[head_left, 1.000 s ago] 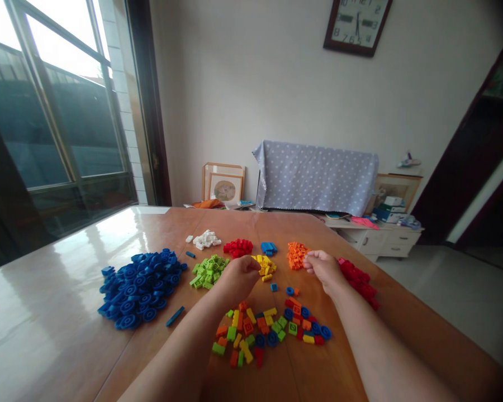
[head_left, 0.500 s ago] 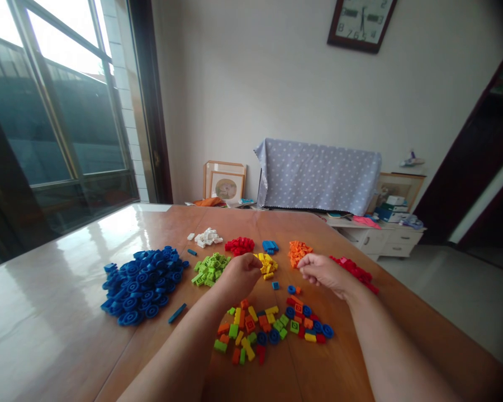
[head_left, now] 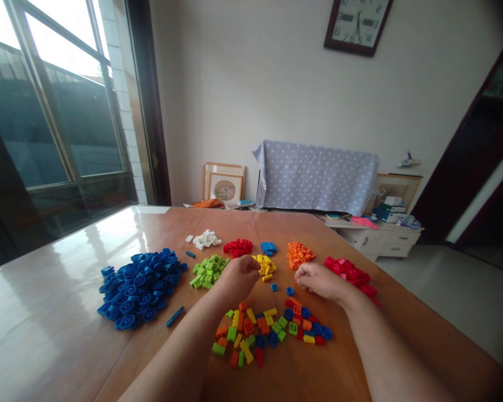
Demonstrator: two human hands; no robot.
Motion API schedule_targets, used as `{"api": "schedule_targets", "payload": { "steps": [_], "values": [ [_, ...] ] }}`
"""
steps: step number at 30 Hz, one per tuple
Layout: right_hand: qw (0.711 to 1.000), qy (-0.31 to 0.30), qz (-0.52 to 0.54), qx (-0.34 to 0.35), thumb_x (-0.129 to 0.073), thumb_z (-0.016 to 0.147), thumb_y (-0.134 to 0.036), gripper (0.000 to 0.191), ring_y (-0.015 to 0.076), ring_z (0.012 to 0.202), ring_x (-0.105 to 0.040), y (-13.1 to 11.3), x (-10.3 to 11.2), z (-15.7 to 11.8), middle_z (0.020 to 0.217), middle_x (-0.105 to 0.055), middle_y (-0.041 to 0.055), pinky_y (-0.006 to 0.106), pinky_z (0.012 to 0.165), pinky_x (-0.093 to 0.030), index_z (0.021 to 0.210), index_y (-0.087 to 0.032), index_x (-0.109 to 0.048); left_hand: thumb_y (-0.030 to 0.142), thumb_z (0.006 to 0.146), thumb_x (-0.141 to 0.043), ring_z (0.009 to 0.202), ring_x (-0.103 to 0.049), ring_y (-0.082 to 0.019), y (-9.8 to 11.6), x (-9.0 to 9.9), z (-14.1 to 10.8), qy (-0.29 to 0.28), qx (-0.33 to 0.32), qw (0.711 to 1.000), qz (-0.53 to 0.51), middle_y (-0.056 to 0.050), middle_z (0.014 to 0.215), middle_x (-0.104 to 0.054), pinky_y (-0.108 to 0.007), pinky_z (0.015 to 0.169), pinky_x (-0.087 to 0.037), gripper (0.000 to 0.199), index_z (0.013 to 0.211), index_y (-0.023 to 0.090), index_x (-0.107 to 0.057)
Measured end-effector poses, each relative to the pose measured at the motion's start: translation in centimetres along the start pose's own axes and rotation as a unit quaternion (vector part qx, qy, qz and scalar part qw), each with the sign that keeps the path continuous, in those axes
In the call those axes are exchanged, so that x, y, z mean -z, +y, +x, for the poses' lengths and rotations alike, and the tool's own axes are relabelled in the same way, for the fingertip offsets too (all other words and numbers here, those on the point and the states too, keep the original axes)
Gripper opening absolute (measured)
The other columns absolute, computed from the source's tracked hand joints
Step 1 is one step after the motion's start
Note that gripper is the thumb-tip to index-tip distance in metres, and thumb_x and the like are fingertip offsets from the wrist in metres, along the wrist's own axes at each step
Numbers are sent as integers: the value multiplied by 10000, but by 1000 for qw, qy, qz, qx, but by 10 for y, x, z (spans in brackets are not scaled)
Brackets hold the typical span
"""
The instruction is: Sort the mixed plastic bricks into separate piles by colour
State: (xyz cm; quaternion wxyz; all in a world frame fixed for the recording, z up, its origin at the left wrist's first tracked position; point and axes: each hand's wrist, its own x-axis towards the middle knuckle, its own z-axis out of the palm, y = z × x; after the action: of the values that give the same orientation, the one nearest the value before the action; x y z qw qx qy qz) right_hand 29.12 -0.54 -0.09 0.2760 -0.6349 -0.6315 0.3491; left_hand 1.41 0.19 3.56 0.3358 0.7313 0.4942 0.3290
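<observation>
My left hand (head_left: 242, 274) is closed, fingertips pinched at the left edge of the yellow brick pile (head_left: 265, 267), beside the lime green pile (head_left: 208, 271); what it holds is hidden. My right hand (head_left: 316, 279) is closed too, below the orange pile (head_left: 300, 254); anything between its fingertips is too small to name. Between the hands lie a small blue brick (head_left: 274, 287) and a blue round piece (head_left: 290, 291). Nearer to me, mixed coloured bricks (head_left: 260, 335) are spread on the wooden table (head_left: 142, 368).
A large blue heap (head_left: 140, 287) is at the left, with a long blue piece (head_left: 175, 316) beside it. White (head_left: 207, 239), red (head_left: 238, 247) and blue (head_left: 269, 248) piles stand farther back. Another red pile (head_left: 352, 273) borders my right hand.
My right hand has moved slightly down and left, away from the orange pile. The small orange brick beside the blue round piece no longer shows. My left hand has barely moved.
</observation>
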Motion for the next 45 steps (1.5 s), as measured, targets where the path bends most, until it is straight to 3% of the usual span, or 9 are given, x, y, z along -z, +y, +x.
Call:
{"api": "schedule_targets", "payload": {
  "steps": [4,7,14,23,31,34,36,41,45],
  "values": [
    [980,173,97,-24,-639,695,-270,144,115,567,-493,10,10,12,604,-569,-35,216,510,-345,807,-181,-627,214,753,-593,591,-457,-102,1,0,0,-3,4,1000,-2,17,675,-595,-208,556,-340,135,844,159,-677],
    [960,232,146,-60,-654,663,-248,168,110,536,-498,19,17,20,585,-576,-36,208,489,-360,813,-194,-599,216,755,-593,593,-456,-102,1,0,0,-5,5,1000,-4,18,672,-588,-209,556,-340,135,846,159,-675],
    [959,208,170,-92,-687,628,-174,167,99,480,-525,24,12,25,552,-605,-22,187,448,-393,750,-193,-574,233,758,-587,593,-460,-105,1,1,-1,-7,5,1000,-2,17,674,-587,-212,545,-337,146,850,161,-674],
    [954,202,200,-100,-618,752,-127,113,108,562,-632,24,8,28,708,-696,44,210,551,-540,831,-182,-560,220,747,-592,604,-479,-107,1,1,-1,0,-5,1000,1,8,687,-609,-211,557,-345,139,835,155,-678],
    [963,175,179,-98,-607,803,-180,39,92,585,-618,11,8,18,746,-691,42,166,508,-489,827,-172,-577,219,746,-591,602,-477,-106,3,2,-2,2,-1,1000,-5,6,689,-616,-207,564,-348,147,840,154,-683],
    [984,102,129,-67,-639,789,-222,65,80,523,-561,-2,8,3,667,-660,8,145,430,-395,808,-172,-601,223,743,-595,609,-487,-108,3,3,-2,4,-2,1000,2,2,700,-625,-209,571,-350,153,843,153,-687],
    [996,-4,86,-36,-662,795,-277,116,75,507,-541,-14,7,-10,641,-649,-8,146,430,-379,827,-174,-622,225,740,-598,608,-486,-107,2,3,-2,6,-5,1000,2,3,699,-626,-208,574,-350,157,845,153,-689],
    [960,-272,60,-42,-691,799,-427,277,88,462,-563,-43,-4,-38,641,-691,-2,172,452,-421,917,-180,-641,226,743,-594,594,-480,-101,-3,2,0,15,-8,1000,-4,5,695,-627,-205,571,-340,163,856,158,-690],
    [946,-314,62,-45,-669,817,-452,302,96,493,-609,-51,-12,-43,688,-719,14,175,477,-445,936,-176,-640,240,747,-602,595,-481,-99,-7,1,2,15,-7,1000,-1,6,707,-634,-204,572,-335,172,874,166,-690]
  ]
}}
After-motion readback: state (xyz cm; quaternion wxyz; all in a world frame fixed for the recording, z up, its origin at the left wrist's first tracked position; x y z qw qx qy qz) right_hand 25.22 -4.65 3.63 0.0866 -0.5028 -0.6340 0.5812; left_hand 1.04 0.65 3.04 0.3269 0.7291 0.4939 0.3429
